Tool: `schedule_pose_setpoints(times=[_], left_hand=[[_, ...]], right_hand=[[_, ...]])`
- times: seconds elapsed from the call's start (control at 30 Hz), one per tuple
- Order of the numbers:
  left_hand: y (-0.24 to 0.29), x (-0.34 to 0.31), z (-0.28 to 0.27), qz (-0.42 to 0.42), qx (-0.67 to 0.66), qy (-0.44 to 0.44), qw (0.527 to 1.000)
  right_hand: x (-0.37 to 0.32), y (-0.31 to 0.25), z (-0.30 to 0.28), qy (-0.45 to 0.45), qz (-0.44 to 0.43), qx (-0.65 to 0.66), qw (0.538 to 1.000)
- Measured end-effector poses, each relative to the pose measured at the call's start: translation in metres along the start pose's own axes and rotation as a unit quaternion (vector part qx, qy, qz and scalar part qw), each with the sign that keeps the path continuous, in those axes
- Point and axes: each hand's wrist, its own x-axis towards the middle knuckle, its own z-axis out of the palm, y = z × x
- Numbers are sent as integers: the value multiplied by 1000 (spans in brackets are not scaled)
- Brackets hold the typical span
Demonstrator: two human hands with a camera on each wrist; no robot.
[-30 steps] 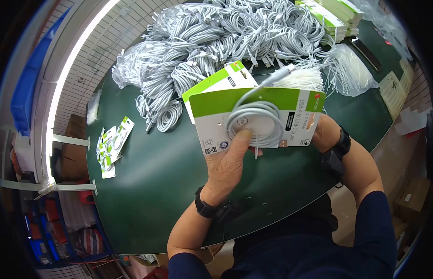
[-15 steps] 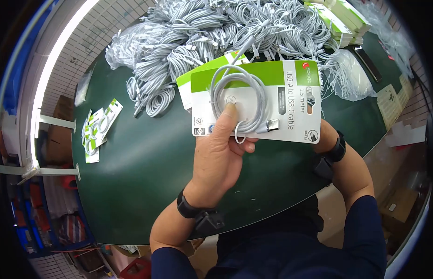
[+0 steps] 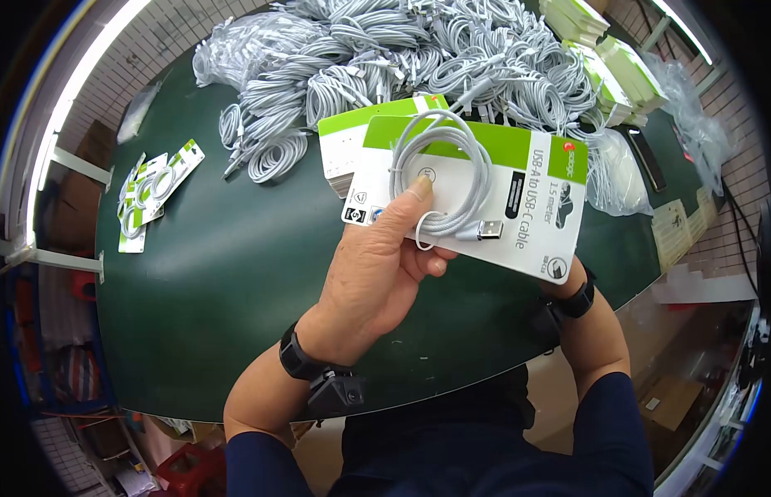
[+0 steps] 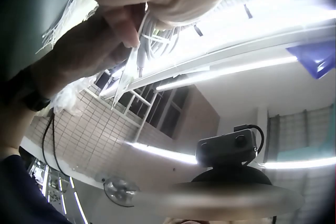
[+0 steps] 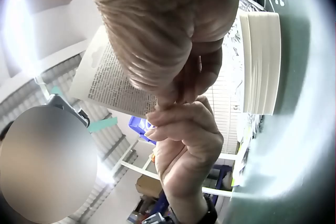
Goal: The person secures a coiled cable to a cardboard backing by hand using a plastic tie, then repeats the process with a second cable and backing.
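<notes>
Where the left hand (image 3: 360,265) grips: card (image 3: 530,248) and cable (image 3: 482,178), fingers (image 3: 433,265) curled behind the card, thumb (image 3: 402,211) before it.
Right hand (image 5: 168,29): behind the card, fingers bent, hold unclear.

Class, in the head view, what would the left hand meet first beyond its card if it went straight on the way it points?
Probably the heap of grey cables; but the card the left hand holds hides part of the way, and depth is unclear.
</notes>
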Motion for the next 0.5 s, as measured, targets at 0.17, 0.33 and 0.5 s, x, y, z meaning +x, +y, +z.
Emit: schedule_pose_setpoints(times=[0.17,0.33,0.5], left_hand=[[-3,0,2,66,79,-26,994],[-2,-2,3,75,130,-50,987],[-4,-3,1,72,162,-63,982]], right_hand=[[-3,-5,5,11,34,53,998],[9,-13,14,-10,26,62,998],[30,-21,29,-32,0,71,997]])
